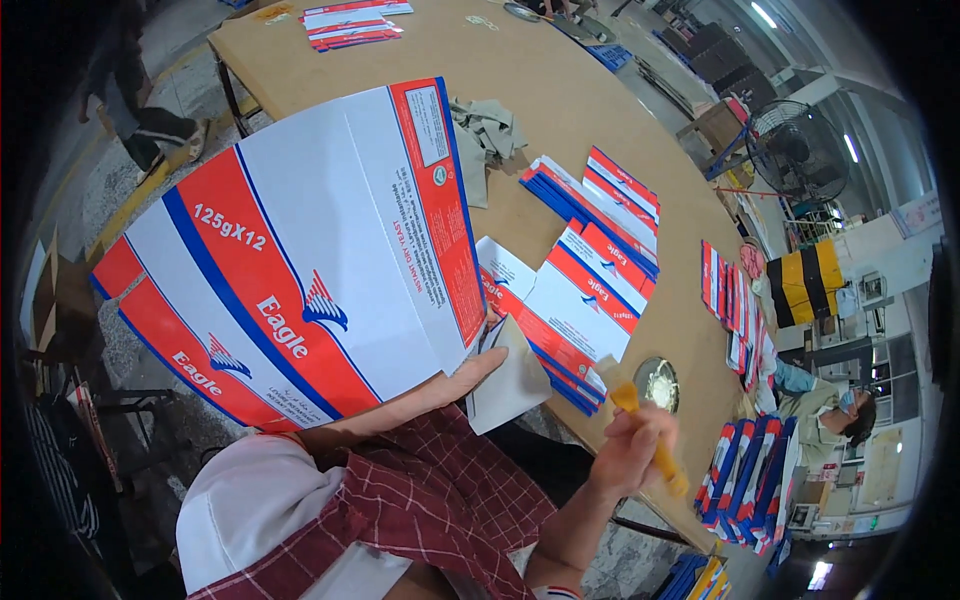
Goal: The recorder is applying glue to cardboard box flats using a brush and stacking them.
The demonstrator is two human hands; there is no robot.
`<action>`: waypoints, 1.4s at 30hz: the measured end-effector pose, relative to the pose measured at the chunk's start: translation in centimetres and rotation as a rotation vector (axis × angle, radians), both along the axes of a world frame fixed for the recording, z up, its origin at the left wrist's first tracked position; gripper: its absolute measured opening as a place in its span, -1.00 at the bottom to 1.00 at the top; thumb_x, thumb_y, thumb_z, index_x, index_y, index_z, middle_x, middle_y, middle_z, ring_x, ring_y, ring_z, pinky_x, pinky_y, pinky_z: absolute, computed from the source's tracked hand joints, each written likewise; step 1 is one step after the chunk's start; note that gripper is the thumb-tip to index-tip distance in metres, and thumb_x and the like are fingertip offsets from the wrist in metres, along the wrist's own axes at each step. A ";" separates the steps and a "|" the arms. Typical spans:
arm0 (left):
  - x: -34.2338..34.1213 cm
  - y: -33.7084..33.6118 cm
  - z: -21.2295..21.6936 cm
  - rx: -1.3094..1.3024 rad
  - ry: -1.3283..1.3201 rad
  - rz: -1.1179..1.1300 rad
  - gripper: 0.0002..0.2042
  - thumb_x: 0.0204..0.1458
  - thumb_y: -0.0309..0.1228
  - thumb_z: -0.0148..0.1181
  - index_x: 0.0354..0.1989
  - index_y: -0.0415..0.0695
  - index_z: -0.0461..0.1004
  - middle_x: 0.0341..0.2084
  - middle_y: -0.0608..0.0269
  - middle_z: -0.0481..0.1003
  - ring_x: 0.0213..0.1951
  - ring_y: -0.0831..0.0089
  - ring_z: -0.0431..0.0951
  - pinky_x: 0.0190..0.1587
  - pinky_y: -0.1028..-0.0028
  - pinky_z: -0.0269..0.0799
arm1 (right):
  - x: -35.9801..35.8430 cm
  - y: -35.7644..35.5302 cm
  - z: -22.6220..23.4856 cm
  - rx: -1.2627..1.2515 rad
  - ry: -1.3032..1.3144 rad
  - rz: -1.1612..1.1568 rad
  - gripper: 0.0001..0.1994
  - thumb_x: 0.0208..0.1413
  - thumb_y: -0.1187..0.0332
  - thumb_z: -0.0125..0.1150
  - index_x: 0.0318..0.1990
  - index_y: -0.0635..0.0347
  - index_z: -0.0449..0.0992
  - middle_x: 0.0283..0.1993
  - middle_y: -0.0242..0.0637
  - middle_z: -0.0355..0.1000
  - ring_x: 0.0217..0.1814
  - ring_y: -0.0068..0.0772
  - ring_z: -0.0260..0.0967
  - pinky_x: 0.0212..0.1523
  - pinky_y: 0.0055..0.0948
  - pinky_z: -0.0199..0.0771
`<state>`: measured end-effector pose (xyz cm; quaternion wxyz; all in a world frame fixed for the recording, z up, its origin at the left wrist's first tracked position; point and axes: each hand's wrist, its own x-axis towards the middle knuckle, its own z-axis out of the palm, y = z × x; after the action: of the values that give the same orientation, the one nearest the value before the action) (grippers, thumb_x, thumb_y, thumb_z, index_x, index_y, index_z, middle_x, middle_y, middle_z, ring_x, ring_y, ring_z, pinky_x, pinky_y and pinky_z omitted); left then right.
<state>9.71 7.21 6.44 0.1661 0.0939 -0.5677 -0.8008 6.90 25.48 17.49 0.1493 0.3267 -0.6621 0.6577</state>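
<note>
Brown tabletop (560, 110) fills the upper frame. Lower right, my right hand (632, 445) is closed around a yellow brush (650, 440). At centre my left hand (470, 375) grips the big carton (300, 260), which covers centre-left. Beyond it lie carton stacks (590, 260) and a rag (485, 135).

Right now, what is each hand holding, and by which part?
The left hand holds a large flat red, white and blue carton by its lower right edge. The right hand grips a yellow-handled brush mid-handle.
</note>
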 end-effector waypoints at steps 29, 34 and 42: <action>4.7 -3.7 5.1 -1.299 0.118 0.458 -0.43 -0.20 -0.12 0.25 -0.04 -0.23 0.33 -0.16 0.03 0.42 -0.17 0.25 0.46 -0.13 0.37 0.40 | -4.6 -10.9 2.5 0.842 -0.032 0.120 -0.72 0.17 0.24 -0.06 -0.43 0.31 0.35 -0.61 -0.12 0.33 -0.56 -0.21 0.31 -0.52 -0.32 0.22; 3.6 -2.8 3.8 -0.972 0.229 0.549 -0.44 -0.21 -0.13 0.26 -0.06 -0.24 0.35 -0.17 0.08 0.43 -0.19 0.24 0.46 -0.12 0.36 0.39 | -4.5 -10.9 2.4 0.987 0.072 0.075 -0.72 0.16 0.25 -0.05 -0.43 0.31 0.37 -0.58 -0.05 0.35 -0.52 -0.10 0.35 -0.51 -0.28 0.25; 6.2 -6.3 7.0 -2.044 0.409 0.618 -0.63 -0.08 -0.30 0.16 -0.02 0.08 0.37 -0.13 0.15 0.43 -0.14 0.29 0.48 -0.10 0.21 0.43 | -4.3 -10.4 2.8 0.895 0.202 0.034 -0.74 0.15 0.26 -0.04 -0.42 0.31 0.38 -0.63 -0.10 0.33 -0.57 -0.12 0.35 -0.54 -0.29 0.26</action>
<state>15.96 0.89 13.42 0.4513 -0.0852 -0.8793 0.1264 2.57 15.11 20.33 0.0465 0.4322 -0.8579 0.2741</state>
